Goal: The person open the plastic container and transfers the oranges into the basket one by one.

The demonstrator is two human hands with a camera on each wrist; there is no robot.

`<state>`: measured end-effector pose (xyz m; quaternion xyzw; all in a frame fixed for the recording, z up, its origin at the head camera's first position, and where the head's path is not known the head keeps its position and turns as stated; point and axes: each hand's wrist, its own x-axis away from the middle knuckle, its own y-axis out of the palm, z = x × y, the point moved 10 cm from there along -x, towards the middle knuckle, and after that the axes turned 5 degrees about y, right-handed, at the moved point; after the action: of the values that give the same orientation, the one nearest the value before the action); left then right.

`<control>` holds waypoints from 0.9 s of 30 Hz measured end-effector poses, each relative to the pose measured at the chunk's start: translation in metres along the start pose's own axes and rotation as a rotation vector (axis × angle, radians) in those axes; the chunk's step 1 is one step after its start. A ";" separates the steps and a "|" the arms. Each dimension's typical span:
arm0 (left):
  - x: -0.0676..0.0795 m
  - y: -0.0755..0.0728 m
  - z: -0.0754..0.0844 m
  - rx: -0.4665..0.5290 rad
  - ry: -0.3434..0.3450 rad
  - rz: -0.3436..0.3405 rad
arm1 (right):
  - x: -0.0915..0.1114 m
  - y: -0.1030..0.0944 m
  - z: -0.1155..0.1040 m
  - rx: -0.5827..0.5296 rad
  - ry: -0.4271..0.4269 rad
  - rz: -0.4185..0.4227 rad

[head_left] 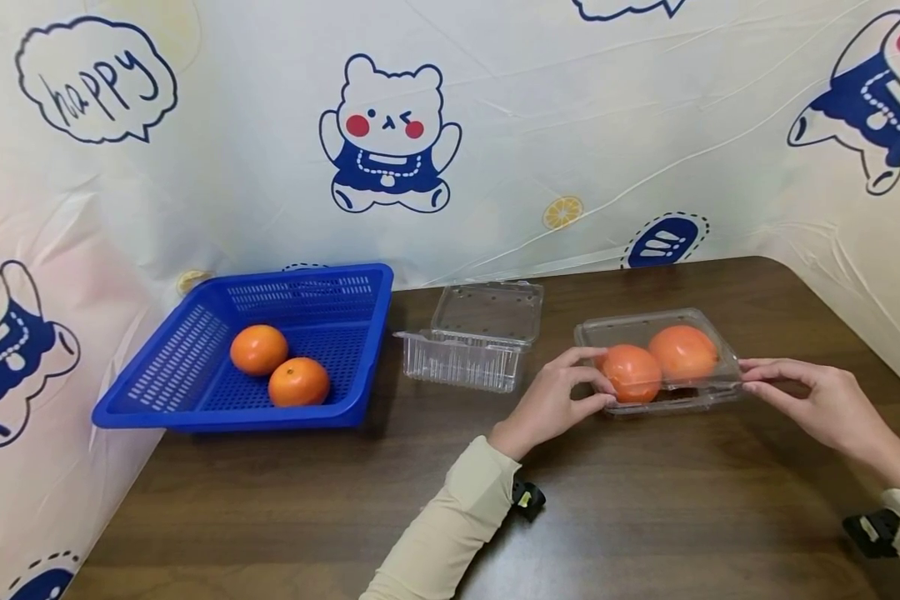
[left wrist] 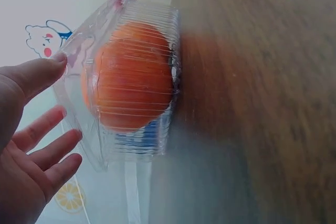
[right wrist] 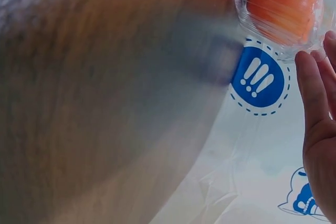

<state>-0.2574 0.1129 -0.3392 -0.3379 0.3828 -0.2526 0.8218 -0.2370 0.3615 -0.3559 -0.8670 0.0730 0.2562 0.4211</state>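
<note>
A clear plastic clamshell box (head_left: 678,401) stands on the right of the table with two oranges (head_left: 683,352) inside; its lid lies over them. At the box's left side is my left hand (head_left: 551,403), thumb and fingers spread apart. In the left wrist view, the thumb and fingertips of that hand (left wrist: 31,140) reach the lid's edge, and one orange (left wrist: 131,77) shows through the ribbed wall. My right hand (head_left: 832,408) pinches the box's right front corner between thumb and fingers. The right wrist view shows this hand (right wrist: 320,114) only partly.
A second clear clamshell box (head_left: 461,362) stands with its lid raised, left of the hands. Farther left, a blue plastic basket (head_left: 363,367) holds two oranges (head_left: 299,382). A printed cloth (head_left: 510,100) hangs behind the brown wooden table (head_left: 645,517).
</note>
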 end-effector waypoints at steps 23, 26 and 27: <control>-0.020 -0.050 0.002 0.071 -0.034 0.352 | -0.033 -0.027 -0.047 -0.005 0.137 0.049; -0.025 -0.055 0.002 0.080 -0.050 0.362 | -0.038 -0.028 -0.046 -0.015 0.158 0.050; -0.027 -0.056 0.001 0.092 -0.057 0.362 | -0.040 -0.029 -0.047 -0.023 0.158 0.056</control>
<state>-0.2808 0.0955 -0.2849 -0.2325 0.4020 -0.1081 0.8790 -0.2437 0.3408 -0.2913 -0.8871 0.1272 0.1994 0.3965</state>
